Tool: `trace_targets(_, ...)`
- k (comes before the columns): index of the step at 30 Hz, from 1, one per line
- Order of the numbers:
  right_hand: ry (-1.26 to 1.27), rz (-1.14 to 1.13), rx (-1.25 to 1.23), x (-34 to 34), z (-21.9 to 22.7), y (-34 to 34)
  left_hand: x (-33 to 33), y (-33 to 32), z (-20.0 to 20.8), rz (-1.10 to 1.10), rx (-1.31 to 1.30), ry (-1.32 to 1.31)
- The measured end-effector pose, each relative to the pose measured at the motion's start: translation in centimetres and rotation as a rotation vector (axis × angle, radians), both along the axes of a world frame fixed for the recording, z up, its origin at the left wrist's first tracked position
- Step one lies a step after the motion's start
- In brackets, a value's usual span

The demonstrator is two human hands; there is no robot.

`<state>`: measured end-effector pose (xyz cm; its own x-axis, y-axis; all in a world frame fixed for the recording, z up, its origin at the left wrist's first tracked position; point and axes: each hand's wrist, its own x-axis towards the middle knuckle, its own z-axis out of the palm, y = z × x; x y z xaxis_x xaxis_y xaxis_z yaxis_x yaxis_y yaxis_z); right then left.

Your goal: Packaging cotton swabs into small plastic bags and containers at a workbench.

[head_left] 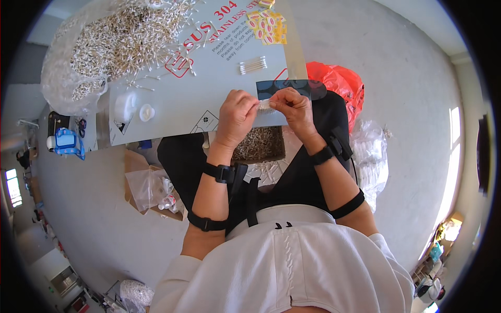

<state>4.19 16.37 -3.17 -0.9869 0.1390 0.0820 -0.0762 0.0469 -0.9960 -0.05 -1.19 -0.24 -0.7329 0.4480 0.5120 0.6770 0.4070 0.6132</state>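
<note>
Both my hands meet near the table's front edge, over my lap. Between them is a small row of cotton swabs (pixel 265 107), partly hidden by the fingers. My left hand (pixel 236 116) is closed, its thumb and fingertips pinching the row's left end. At the other end my right hand (pixel 295 110) pinches with thumb and forefinger. A dark translucent film sheet (pixel 265 87) lies on the table just beyond the fingers. Farther off rests a neat row of cotton swabs (pixel 252 65). Below my hands is an open box of cotton swabs (pixel 258 144).
A big heap of loose swabs (pixel 130 41) in clear plastic covers the table's (pixel 172 112) far left. Yellow printed labels (pixel 269 26) lie at the far right. A round white container (pixel 125 107) stands front left. A red bag (pixel 339 81) and a clear bag (pixel 369 159) are at right.
</note>
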Motion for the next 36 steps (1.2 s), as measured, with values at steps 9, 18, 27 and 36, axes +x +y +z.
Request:
trace_targets(9,0.373,0.038,0.597,-1.0,2.7,-0.2,-0.2,0.6,0.1,-0.021,-0.171,0.066)
trace_targets(18,0.512,0.137,0.816,-2.2,3.0,-0.6,0.2,0.6,-0.4,-0.015,-0.113,0.071)
trace_targets(27,0.490,0.118,0.848,-1.4,4.0,3.0,0.0,0.9,-0.6,-0.007,-0.071,0.060)
trace_targets(36,-0.765,0.052,-0.455,2.5,4.4,2.0,1.2,1.1,0.6,-0.002,-0.186,0.285)
